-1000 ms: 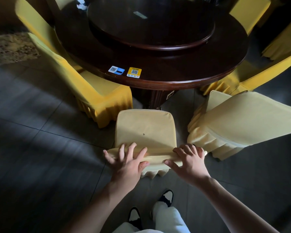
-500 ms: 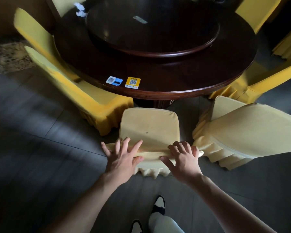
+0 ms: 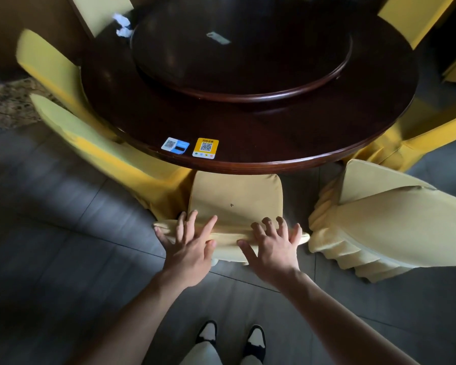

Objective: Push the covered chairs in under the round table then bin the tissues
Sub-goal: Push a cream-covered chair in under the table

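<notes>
**Head view: the chair lies straight ahead of both hands, seat front just at the table edge**

The covered chair (image 3: 236,204) stands directly in front of the person, its backrest top nearest the body and its seat running away toward the round table (image 3: 248,143). The seat's far edge sits at the table rim, seemingly just under it; most of the seat is out in the open. The push line therefore runs forward, along the seat's front-to-back axis, toward the table's middle.

The left hand (image 3: 187,246) and the right hand (image 3: 271,246) rest side by side on the backrest top, one either side of its middle. Fingers are spread and laid over the top edge, the right hand's bent at the knuckles, thumbs on the near face. It reads as a press more than a clasp. Neither hand is nearer than the other, so an even push should send the chair straight.

On the left, a neighbouring chair (image 3: 111,159) stands just beside the seat, touching or close to it; on the right, an angled chair (image 3: 379,227) is pulled out and turned, with a gap of floor (image 3: 63,246) between. I judge the left side to be the tighter one.

The tissues (image 3: 123,25) lie crumpled at the table's far left edge, beside the turntable (image 3: 242,75), well away from both hands. They belong to a later step.
</notes>
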